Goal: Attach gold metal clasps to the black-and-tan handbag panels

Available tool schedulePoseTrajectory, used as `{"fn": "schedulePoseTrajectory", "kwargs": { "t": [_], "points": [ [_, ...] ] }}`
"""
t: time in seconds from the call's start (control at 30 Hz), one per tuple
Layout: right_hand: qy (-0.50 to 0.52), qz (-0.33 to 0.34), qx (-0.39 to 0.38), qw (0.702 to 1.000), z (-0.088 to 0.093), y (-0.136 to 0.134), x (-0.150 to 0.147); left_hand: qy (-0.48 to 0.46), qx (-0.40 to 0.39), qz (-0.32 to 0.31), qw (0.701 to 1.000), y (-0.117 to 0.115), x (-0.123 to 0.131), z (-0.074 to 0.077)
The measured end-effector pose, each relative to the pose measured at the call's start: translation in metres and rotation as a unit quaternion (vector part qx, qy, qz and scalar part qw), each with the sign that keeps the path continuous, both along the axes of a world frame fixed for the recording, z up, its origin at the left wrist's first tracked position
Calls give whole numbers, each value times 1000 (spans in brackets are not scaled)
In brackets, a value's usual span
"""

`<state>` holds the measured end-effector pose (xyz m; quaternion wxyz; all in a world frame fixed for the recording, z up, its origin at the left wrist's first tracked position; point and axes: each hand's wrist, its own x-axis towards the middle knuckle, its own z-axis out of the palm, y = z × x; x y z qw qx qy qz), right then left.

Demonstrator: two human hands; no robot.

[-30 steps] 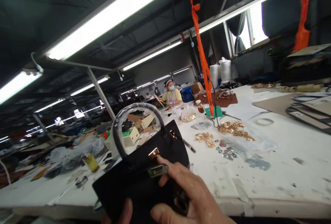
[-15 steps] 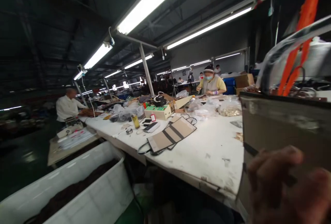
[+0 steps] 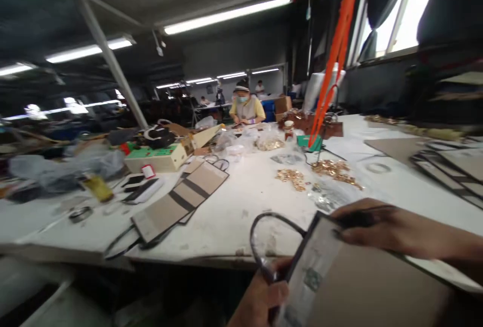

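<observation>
A beige panel (image 3: 362, 276) with a dark edge and a looped dark handle (image 3: 260, 226) is held low at the right, above the front edge of the white table. My left hand (image 3: 264, 294) pinches its left edge by the base of the handle. My right hand (image 3: 381, 229) grips the dark upper edge, its fingers wrapped round it. On the table to the left lie similar beige panels (image 3: 181, 201) with dark straps and handles.
Gold metal pieces (image 3: 335, 168) and plastic bags lie on the white table (image 3: 241, 216). Orange straps (image 3: 335, 55) hang above. More panels (image 3: 464, 166) are stacked at the right. A green-topped box (image 3: 156, 158) stands at the left. A person (image 3: 247, 108) works across the table.
The view has swung to the right. The panel, upright at the right edge before, is now lower and tilted, with both my hands on it; the handle now shows at its left.
</observation>
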<state>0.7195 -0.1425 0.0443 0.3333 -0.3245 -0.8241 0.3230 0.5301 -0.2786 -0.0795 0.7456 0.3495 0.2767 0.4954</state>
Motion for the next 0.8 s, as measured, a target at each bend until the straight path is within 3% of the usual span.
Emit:
{"fn": "schedulePoseTrajectory", "kwargs": {
  "t": [0.07,0.13,0.33,0.4,0.47,0.6,0.7,0.8],
  "points": [
    [-49,-41,-37,997,-15,13,16,35,-79,6,996,2,1,-39],
    [-93,-62,-87,990,-37,27,25,46,-137,18,989,3,5,-64],
    [-218,0,-215,952,-112,72,39,20,-248,102,963,21,21,-103],
    [-242,-53,-201,948,-126,77,41,21,-270,128,954,23,25,-109],
    [-212,-149,-156,953,-130,74,43,25,-279,144,949,23,29,-110],
    [5,-296,-44,954,-110,43,47,38,-291,162,942,26,37,-102],
    [168,-292,-48,940,-99,13,42,44,-306,173,935,33,40,-95],
    [292,-238,-95,922,-116,-8,27,50,-316,180,930,36,42,-94]
  ]
}}
